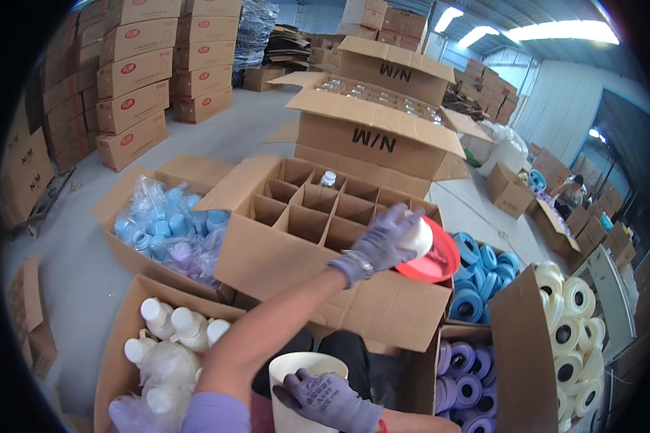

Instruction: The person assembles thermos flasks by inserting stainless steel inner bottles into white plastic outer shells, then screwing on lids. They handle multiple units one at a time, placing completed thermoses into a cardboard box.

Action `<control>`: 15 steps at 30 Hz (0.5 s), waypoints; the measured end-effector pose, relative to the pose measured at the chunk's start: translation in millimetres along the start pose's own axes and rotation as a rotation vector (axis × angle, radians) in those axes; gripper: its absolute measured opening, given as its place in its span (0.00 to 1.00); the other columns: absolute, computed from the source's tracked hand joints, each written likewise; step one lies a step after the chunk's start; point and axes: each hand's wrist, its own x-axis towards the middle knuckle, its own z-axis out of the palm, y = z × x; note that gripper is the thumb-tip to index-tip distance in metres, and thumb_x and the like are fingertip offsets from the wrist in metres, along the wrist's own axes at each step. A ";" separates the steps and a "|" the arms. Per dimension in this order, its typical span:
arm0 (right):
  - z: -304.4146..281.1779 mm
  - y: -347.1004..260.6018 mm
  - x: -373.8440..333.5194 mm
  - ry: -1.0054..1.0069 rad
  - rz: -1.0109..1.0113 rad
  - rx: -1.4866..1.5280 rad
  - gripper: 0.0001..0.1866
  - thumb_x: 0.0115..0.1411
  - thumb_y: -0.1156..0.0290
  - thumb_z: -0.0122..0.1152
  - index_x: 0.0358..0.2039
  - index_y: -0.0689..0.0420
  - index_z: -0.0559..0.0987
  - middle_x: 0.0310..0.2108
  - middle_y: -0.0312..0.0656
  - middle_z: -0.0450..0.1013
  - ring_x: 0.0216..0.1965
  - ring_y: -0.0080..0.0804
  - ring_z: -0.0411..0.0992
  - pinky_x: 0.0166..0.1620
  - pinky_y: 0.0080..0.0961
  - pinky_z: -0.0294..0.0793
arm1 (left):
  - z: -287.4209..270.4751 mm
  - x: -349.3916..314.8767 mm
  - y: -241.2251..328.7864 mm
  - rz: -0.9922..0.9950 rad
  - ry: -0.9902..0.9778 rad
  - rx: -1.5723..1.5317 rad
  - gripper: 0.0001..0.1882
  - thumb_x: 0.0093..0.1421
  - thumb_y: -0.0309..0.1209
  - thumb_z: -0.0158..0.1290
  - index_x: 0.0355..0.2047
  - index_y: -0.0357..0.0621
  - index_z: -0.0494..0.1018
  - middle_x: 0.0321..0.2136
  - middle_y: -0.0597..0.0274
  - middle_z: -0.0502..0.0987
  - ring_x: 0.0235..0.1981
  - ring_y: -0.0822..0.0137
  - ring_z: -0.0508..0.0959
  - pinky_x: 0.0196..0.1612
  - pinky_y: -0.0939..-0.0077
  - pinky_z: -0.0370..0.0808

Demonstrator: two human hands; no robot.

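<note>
My left hand (384, 242), in a grey-purple work glove, reaches forward and grips a white, round cup-like piece (417, 238). Its exact kind is partly hidden by the fingers. Right beside it, a red plastic bowl (448, 268) rests at the corner of a divided carton (256, 249). Low in front of me, my right hand (323, 399), also gloved, is closed over the near rim of a white cylindrical tub (285, 364) between my legs. One bottle with a white cap (328, 178) stands in a far compartment of the carton.
A box of light-blue plastic parts (167, 224) sits to the left, with white jugs (189, 325) nearer. On the right lie blue rings (466, 303), purple rings (468, 390) and cream rings (567, 333). Behind stands an open carton of jars (372, 137). A person (572, 193) is far right.
</note>
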 end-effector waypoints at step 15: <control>57.7 436.2 147.6 0.271 0.741 0.139 0.24 0.58 0.51 0.61 0.49 0.55 0.75 0.47 0.53 0.73 0.47 0.54 0.74 0.50 0.47 0.74 | -59.7 -92.5 -149.8 -0.371 0.024 0.570 0.14 0.61 0.44 0.53 0.31 0.46 0.76 0.23 0.55 0.78 0.30 0.51 0.79 0.48 0.55 0.71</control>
